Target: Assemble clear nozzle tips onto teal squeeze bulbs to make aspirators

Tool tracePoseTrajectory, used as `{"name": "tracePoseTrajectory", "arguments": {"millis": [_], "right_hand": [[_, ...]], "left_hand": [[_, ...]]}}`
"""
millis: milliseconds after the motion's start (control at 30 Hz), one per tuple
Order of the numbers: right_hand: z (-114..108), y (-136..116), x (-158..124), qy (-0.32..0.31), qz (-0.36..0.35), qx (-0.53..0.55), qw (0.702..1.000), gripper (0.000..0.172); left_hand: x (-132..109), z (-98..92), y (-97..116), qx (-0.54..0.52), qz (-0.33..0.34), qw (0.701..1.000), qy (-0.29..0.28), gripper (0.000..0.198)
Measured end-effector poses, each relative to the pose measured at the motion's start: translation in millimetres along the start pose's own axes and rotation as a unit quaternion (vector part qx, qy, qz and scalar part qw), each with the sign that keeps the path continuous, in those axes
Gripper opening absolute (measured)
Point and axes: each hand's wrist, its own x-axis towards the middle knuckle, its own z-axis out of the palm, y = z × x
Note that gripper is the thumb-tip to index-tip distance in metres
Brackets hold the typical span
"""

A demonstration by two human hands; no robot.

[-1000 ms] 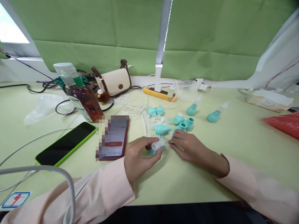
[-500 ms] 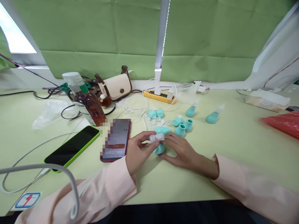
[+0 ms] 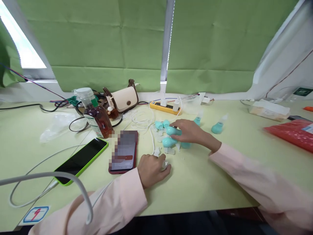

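Observation:
My left hand [image 3: 152,170] rests low over the table, its thumb and fingers closed round a small clear plastic piece [image 3: 165,165]. Farther up, my right hand [image 3: 190,131] has its fingers around a turquoise squeeze bulb [image 3: 171,131]. Just below that lies another turquoise bulb [image 3: 168,142], and part of a further bulb [image 3: 186,145] shows under the right hand. Two small bulbs [image 3: 159,125] sit behind the fingertips. Loose clear plastic pieces [image 3: 169,150] are scattered among them. To the right stands a turquoise bulb with a clear tip [image 3: 216,128]; a similar one [image 3: 197,121] is partly hidden.
Left of the hands lie a phone in a red case [image 3: 126,151] and a green-edged phone [image 3: 81,160]. Behind them are a bottle of dark liquid [image 3: 99,120] and a cream bag [image 3: 124,99]. A yellow power strip [image 3: 165,108] and red packaging [image 3: 290,133] lie farther off.
My hands have parted. The left has come down towards the table with a clear piece; the right has moved away and up to the turquoise bulbs. The view has tilted slightly.

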Motion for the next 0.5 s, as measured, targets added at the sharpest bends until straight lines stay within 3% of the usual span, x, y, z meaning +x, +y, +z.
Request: {"name": "tracePoseTrajectory", "arguments": {"millis": [133,233,367,500], "right_hand": [[13.0,0.4,3.1,-0.008,-0.018,-0.013,1.0,0.038],[3.4,15.2,-3.3,0.047,0.004,-0.003,0.999,0.041],[-18.1,67.3,-11.6,0.163,0.095,0.028,0.982,0.04],[-13.3,117.0,-14.7,0.146,0.219,0.02,0.965,0.061]], "left_hand": [[3.5,0.9,-1.1,0.009,0.006,1.0,-0.016,0.021],[5.4,1.4,-2.7,0.012,0.017,0.999,-0.026,0.025],[7.9,4.8,-4.7,0.015,0.03,0.999,-0.029,0.03],[12.4,9.9,-7.2,0.025,0.033,0.999,-0.011,0.026]]}}
